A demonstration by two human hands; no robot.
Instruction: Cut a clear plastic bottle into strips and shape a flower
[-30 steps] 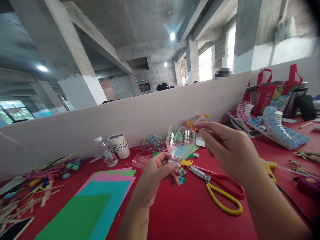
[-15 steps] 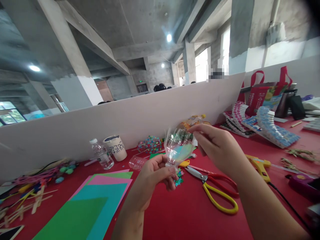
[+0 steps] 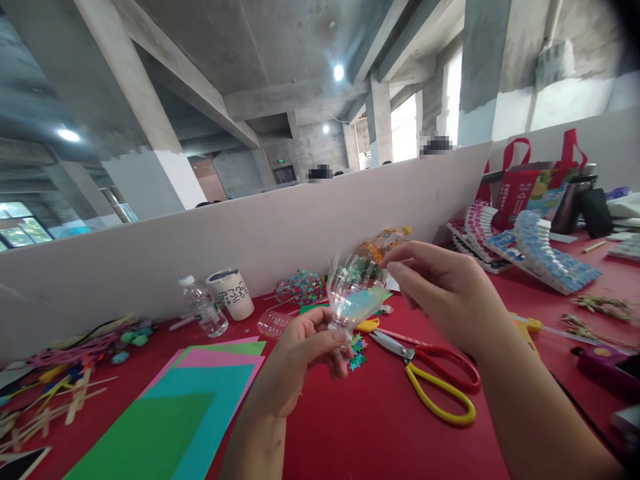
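Note:
My left hand (image 3: 313, 347) is closed around the narrow neck of a clear cut plastic bottle top (image 3: 353, 293), held tilted with its wide end up. That wide end is slit into several thin strips that fan outward. At the right side of the rim, my right hand (image 3: 435, 287) pinches with thumb and forefinger at the end of a strip. Below the bottle top lies a small heap of star sequins (image 3: 357, 353). Scissors (image 3: 425, 373) with red and yellow handles lie on the red table, below my right hand.
Coloured paper sheets (image 3: 170, 413) lie at left, with craft sticks (image 3: 75, 400) beyond. Along the white partition (image 3: 280, 233) stand a small water bottle (image 3: 204, 308) and a cup (image 3: 233, 293). A yellow glue gun (image 3: 526, 327) and a purple tape measure (image 3: 607, 370) lie right.
My right hand has shifted slightly up along the rim of the bottle top, and the strips there look more spread. My left hand keeps its hold.

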